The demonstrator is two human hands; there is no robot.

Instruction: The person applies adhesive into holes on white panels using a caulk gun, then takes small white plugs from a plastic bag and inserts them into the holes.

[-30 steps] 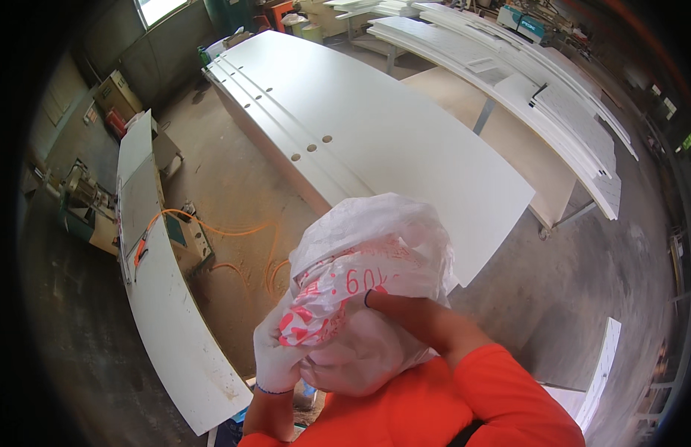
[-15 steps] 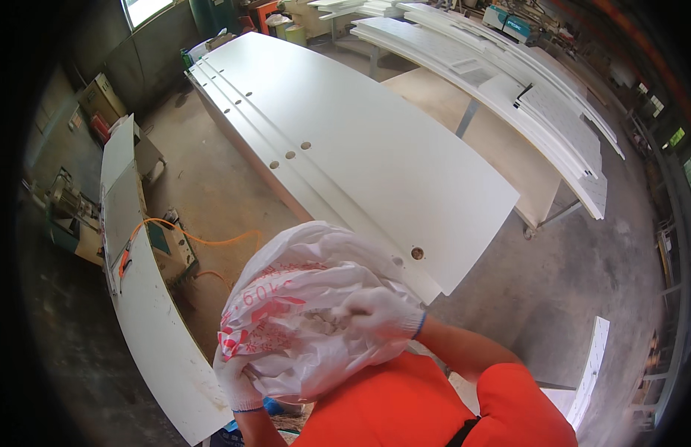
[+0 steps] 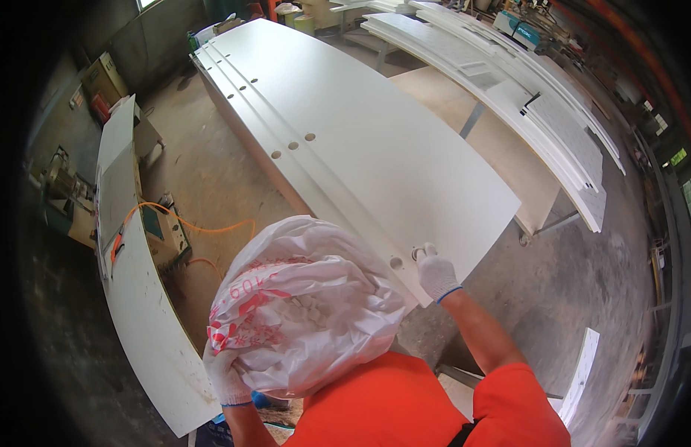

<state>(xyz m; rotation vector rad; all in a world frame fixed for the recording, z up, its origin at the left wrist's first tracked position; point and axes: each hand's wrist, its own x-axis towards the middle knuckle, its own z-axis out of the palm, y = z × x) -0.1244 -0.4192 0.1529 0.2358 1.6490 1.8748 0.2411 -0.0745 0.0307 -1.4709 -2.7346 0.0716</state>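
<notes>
The gloved right hand point(image 3: 437, 273) has left the crinkly white plastic bag point(image 3: 304, 305), now gripped only by the left hand point(image 3: 226, 376), and pinches a small metal piece point(image 3: 418, 253) at the long white door panel point(image 3: 375, 141).

Looked steeply down from head height, close over a white plastic bag point(image 3: 304, 305) at the chest, farther out across stacked white panels point(image 3: 375, 141) and floor.

So there's a stack of big white door panels point(image 3: 375, 141) with round drilled holes sitting on a metal-legged stand, more white panels point(image 3: 509, 82) racked behind, and another long white panel point(image 3: 137, 298) on the left above the dusty concrete floor point(image 3: 204, 179).
</notes>
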